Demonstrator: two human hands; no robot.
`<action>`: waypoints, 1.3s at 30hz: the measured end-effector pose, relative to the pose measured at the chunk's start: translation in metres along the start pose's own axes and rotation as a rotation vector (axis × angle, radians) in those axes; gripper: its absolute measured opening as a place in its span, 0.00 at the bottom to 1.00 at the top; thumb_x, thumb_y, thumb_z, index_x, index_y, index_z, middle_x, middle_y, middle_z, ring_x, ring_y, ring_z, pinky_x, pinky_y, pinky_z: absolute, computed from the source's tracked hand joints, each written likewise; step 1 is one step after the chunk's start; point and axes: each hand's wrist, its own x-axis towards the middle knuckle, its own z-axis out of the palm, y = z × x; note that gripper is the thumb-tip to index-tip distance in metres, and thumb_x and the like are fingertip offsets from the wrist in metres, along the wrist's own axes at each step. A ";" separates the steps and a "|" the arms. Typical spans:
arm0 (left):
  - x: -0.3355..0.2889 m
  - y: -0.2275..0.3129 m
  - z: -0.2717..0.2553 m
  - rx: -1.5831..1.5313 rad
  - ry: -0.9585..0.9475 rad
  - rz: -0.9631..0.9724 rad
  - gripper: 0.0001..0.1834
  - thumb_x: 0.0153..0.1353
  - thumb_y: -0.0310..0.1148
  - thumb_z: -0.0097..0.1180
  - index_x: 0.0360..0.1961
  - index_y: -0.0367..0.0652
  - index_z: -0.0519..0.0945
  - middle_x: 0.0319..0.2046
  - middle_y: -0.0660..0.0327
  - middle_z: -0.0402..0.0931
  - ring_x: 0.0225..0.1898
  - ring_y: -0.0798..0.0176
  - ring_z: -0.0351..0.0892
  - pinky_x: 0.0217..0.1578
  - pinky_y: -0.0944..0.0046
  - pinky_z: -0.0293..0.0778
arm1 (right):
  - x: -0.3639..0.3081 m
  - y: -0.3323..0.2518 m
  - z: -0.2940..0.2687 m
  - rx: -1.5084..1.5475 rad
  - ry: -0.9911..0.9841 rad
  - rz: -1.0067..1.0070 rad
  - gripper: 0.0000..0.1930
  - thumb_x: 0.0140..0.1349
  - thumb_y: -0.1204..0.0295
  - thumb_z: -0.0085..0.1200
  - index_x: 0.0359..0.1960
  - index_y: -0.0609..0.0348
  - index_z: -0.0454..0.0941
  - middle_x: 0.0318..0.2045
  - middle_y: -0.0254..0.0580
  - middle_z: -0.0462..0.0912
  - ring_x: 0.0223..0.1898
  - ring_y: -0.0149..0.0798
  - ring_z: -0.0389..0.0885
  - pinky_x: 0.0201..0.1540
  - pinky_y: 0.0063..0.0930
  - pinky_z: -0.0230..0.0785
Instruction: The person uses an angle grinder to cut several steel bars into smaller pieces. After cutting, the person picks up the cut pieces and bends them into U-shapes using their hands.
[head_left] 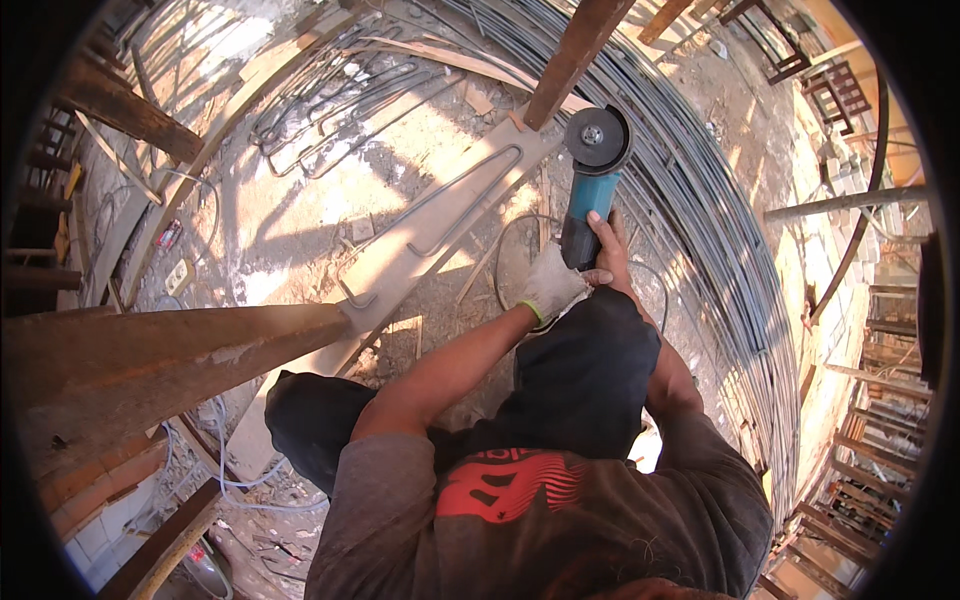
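An angle grinder (597,190) with a teal and black body points away from me above my raised knee, its dark cutting disc (597,135) at the far end under a guard. Bare fingers of my right hand (612,245) wrap round the right side of its body. My left hand (555,287), in a whitish work glove with a yellow-green cuff, is closed at the grinder's rear end; its fingertips are partly hidden. A bent steel bar (465,195) lies on a wooden plank (400,265) to the left of the grinder.
Long steel rods (690,190) curve along the right side. More bent bars (350,125) lie on the dirt floor at the far left. Wooden posts rise close by, one beam (180,350) at my left and one post (575,60) beyond the disc. A dark cable (500,255) loops beside the grinder.
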 end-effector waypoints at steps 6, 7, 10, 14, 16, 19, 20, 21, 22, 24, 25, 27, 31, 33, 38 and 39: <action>0.006 0.003 -0.029 -0.289 -0.359 0.175 0.30 0.48 0.48 0.72 0.43 0.35 0.79 0.31 0.58 0.81 0.33 0.61 0.82 0.40 0.62 0.77 | 0.019 -0.021 -0.016 0.480 -0.478 0.211 0.32 0.59 0.57 0.60 0.59 0.66 0.66 0.47 0.54 0.79 0.46 0.51 0.82 0.52 0.49 0.77; 0.007 0.002 -0.029 -0.401 -0.438 0.142 0.29 0.49 0.47 0.72 0.44 0.35 0.78 0.31 0.60 0.80 0.32 0.63 0.81 0.39 0.62 0.77 | 0.022 -0.024 -0.013 0.501 -0.576 0.180 0.32 0.59 0.58 0.61 0.59 0.66 0.65 0.48 0.54 0.78 0.46 0.51 0.82 0.53 0.52 0.77; 0.018 0.006 -0.035 -0.388 -0.472 0.023 0.28 0.51 0.45 0.70 0.46 0.36 0.76 0.33 0.62 0.78 0.33 0.66 0.78 0.37 0.66 0.75 | 0.019 -0.018 -0.013 0.089 -0.283 0.155 0.27 0.57 0.60 0.62 0.53 0.65 0.70 0.41 0.50 0.81 0.39 0.46 0.84 0.43 0.42 0.81; 0.020 0.000 -0.017 -0.484 -0.374 -0.001 0.23 0.52 0.39 0.70 0.44 0.38 0.77 0.33 0.61 0.77 0.31 0.68 0.78 0.32 0.68 0.75 | 0.014 -0.022 -0.007 0.056 -0.106 0.195 0.27 0.66 0.49 0.53 0.50 0.65 0.72 0.37 0.48 0.81 0.34 0.44 0.84 0.37 0.38 0.80; 0.017 -0.001 -0.020 -0.583 -0.414 -0.033 0.23 0.51 0.39 0.70 0.43 0.38 0.76 0.32 0.61 0.78 0.31 0.68 0.79 0.32 0.67 0.76 | 0.008 -0.027 -0.002 0.206 -0.047 0.192 0.31 0.71 0.44 0.41 0.55 0.65 0.70 0.41 0.52 0.81 0.41 0.47 0.84 0.43 0.41 0.79; 0.016 -0.006 -0.023 -0.589 -0.406 0.020 0.23 0.51 0.39 0.70 0.44 0.38 0.76 0.33 0.61 0.78 0.31 0.67 0.79 0.33 0.66 0.76 | 0.004 -0.028 -0.001 0.307 -0.169 0.231 0.31 0.72 0.46 0.40 0.58 0.66 0.67 0.45 0.54 0.80 0.46 0.48 0.83 0.48 0.43 0.78; 0.018 -0.007 -0.024 -0.544 -0.377 0.028 0.24 0.51 0.40 0.70 0.44 0.38 0.77 0.32 0.61 0.78 0.30 0.67 0.78 0.32 0.66 0.76 | 0.004 -0.028 0.002 0.304 -0.175 0.201 0.32 0.72 0.46 0.40 0.59 0.66 0.67 0.45 0.54 0.80 0.47 0.49 0.82 0.48 0.44 0.78; 0.015 -0.005 -0.023 -0.542 -0.360 0.038 0.25 0.51 0.41 0.70 0.45 0.38 0.77 0.32 0.61 0.78 0.30 0.67 0.78 0.32 0.67 0.76 | 0.002 -0.025 0.002 0.299 -0.180 0.176 0.32 0.72 0.46 0.40 0.59 0.66 0.67 0.46 0.54 0.80 0.47 0.49 0.82 0.48 0.44 0.77; 0.012 -0.003 -0.021 -0.542 -0.341 0.050 0.25 0.51 0.41 0.70 0.45 0.38 0.77 0.31 0.62 0.78 0.30 0.67 0.78 0.32 0.67 0.75 | 0.003 -0.023 0.002 0.294 -0.186 0.152 0.32 0.72 0.46 0.40 0.60 0.66 0.67 0.47 0.54 0.80 0.48 0.49 0.82 0.49 0.45 0.77; 0.005 0.007 -0.022 -0.546 -0.330 0.033 0.25 0.51 0.41 0.70 0.45 0.38 0.78 0.31 0.62 0.78 0.30 0.68 0.79 0.33 0.67 0.75 | 0.008 -0.015 -0.006 0.272 -0.174 0.164 0.33 0.71 0.45 0.41 0.59 0.66 0.67 0.47 0.53 0.80 0.47 0.50 0.82 0.48 0.44 0.78; 0.005 0.007 -0.021 -0.459 -0.317 0.029 0.25 0.51 0.41 0.70 0.45 0.37 0.78 0.31 0.61 0.78 0.31 0.68 0.79 0.34 0.66 0.75 | 0.009 -0.012 -0.011 0.260 -0.168 0.172 0.33 0.71 0.45 0.42 0.59 0.66 0.68 0.46 0.52 0.80 0.47 0.50 0.82 0.47 0.43 0.78; 0.007 0.008 -0.015 -0.285 -0.293 0.025 0.25 0.52 0.41 0.70 0.45 0.37 0.78 0.33 0.61 0.79 0.32 0.68 0.79 0.36 0.66 0.75 | 0.011 -0.012 -0.021 0.267 -0.214 0.214 0.33 0.70 0.44 0.42 0.59 0.65 0.69 0.46 0.52 0.81 0.46 0.50 0.83 0.46 0.41 0.79; 0.006 -0.017 0.002 -0.216 -0.128 0.084 0.31 0.46 0.44 0.72 0.46 0.33 0.78 0.35 0.51 0.82 0.38 0.54 0.83 0.42 0.58 0.77 | 0.012 0.000 -0.030 0.248 -0.202 0.266 0.35 0.70 0.42 0.41 0.59 0.65 0.69 0.45 0.53 0.81 0.46 0.50 0.83 0.46 0.43 0.78; 0.005 -0.010 -0.002 -0.087 -0.130 -0.025 0.32 0.46 0.45 0.71 0.47 0.33 0.78 0.37 0.47 0.82 0.41 0.52 0.84 0.42 0.56 0.77 | 0.017 0.003 -0.033 0.264 -0.214 0.270 0.35 0.70 0.42 0.39 0.59 0.66 0.69 0.46 0.54 0.81 0.46 0.50 0.83 0.47 0.44 0.77; 0.006 -0.022 0.006 0.277 0.007 0.005 0.27 0.52 0.43 0.67 0.48 0.37 0.78 0.41 0.44 0.81 0.43 0.52 0.83 0.43 0.57 0.77 | 0.030 0.014 -0.015 -0.180 0.010 0.308 0.21 0.58 0.63 0.67 0.47 0.59 0.73 0.34 0.40 0.80 0.32 0.37 0.81 0.36 0.34 0.76; 0.001 -0.020 0.009 0.301 -0.003 -0.033 0.27 0.53 0.45 0.66 0.48 0.39 0.78 0.42 0.44 0.81 0.44 0.50 0.83 0.44 0.56 0.77 | 0.033 0.019 -0.019 -0.209 0.006 0.288 0.20 0.58 0.64 0.67 0.46 0.59 0.73 0.33 0.39 0.79 0.31 0.36 0.80 0.35 0.34 0.76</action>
